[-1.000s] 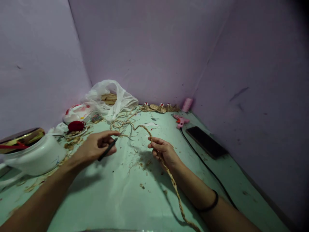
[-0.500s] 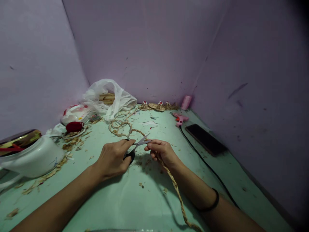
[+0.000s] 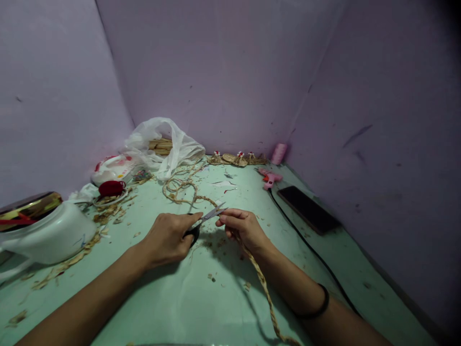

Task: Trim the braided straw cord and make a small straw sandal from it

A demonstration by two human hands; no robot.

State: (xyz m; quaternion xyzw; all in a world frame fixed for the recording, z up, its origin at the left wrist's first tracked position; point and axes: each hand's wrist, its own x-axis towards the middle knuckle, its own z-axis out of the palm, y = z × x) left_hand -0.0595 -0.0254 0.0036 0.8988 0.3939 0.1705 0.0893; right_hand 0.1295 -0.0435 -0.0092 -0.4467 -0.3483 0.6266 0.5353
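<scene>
My left hand [image 3: 172,236] is closed round the black handles of a pair of scissors [image 3: 210,215], its forefinger laid along them. The blades point right and sit slightly apart, close to the fingertips of my other hand. Pinched in my right hand [image 3: 245,228] is a braided straw rope [image 3: 261,278]. One stretch of it hangs from the palm toward the front edge; beyond the blades it runs on into loose coils [image 3: 180,190] on the table. Whether the blades touch the rope cannot be made out.
A pink glue gun [image 3: 271,178] with a black cord and a dark phone [image 3: 308,209] lie at right. Behind are a pink spool [image 3: 278,154], woven straw pieces [image 3: 236,159] and a plastic bag [image 3: 169,144]. A white pot [image 3: 68,235] stands left. Straw scraps litter the green table [image 3: 144,307].
The scissor blades have closed partway, and the handles have come nearer together in my left hand. My right hand keeps its pinch on the rope, almost unmoved.
</scene>
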